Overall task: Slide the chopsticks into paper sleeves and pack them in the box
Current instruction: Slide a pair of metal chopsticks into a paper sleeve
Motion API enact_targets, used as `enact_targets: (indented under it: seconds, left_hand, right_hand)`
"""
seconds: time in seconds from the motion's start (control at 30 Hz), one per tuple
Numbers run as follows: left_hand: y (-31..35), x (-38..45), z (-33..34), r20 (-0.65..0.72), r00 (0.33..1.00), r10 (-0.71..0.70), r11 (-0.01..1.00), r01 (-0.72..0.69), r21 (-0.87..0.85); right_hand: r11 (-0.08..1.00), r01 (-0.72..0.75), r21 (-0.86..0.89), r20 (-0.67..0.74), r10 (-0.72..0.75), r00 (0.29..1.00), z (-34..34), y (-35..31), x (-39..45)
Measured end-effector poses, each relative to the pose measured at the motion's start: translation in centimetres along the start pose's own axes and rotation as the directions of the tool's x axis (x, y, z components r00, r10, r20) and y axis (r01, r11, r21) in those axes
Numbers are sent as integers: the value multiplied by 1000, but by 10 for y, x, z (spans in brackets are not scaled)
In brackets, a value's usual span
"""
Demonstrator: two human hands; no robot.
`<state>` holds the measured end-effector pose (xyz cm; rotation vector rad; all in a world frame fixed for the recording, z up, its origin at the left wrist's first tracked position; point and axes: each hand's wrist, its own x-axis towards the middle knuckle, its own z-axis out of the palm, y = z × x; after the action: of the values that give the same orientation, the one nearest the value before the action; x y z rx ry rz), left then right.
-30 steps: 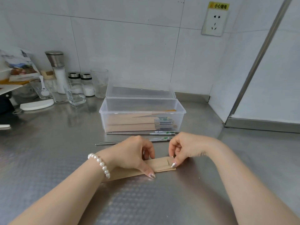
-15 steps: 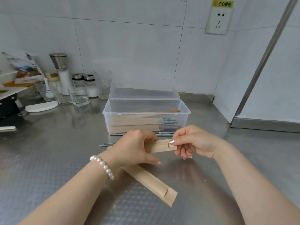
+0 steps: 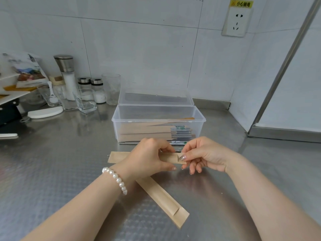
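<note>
Both hands grip one sleeve [image 3: 169, 157] at frame center, left hand [image 3: 149, 158] around its middle, right hand [image 3: 202, 154] pinching its open end, before the box [image 3: 158, 119]; another sleeve [image 3: 162, 197] lies below.

A yellow sticker [image 3: 241, 4] sits right above the wall socket [image 3: 236, 21], printed with the Chinese characters 小心触电. Far left of the socket, a printed packet [image 3: 26, 70] bears lettering too blurred to read.
</note>
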<state>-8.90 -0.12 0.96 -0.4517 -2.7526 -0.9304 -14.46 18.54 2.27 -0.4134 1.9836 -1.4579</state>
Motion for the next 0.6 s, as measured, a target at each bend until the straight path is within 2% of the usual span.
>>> enact_targets:
  seconds: [0.4, 0.43, 0.5, 0.57, 0.6]
  left_hand:
    - [-1, 1, 1, 31, 999, -40, 999, 40, 3]
    - [-2, 1, 1, 23, 999, -45, 999, 45, 9]
    - [-7, 2, -2, -11, 998, -68, 997, 68, 30]
    - [-12, 4, -6, -64, 993, -103, 993, 106, 49]
    - [-15, 4, -8, -92, 988, -125, 990, 130, 50]
  right_hand:
    - [1000, 1, 8, -27, -1, 1000, -4, 3, 3]
    - [1000, 14, 22, -56, -13, 998, -5, 3, 3]
    - [997, 78, -13, -208, -79, 975, -8, 3, 5]
    - [973, 133, -190, -404, -201, 892, -14, 6, 7]
    - [949, 139, -284, -451, -260, 854, -16, 8, 9]
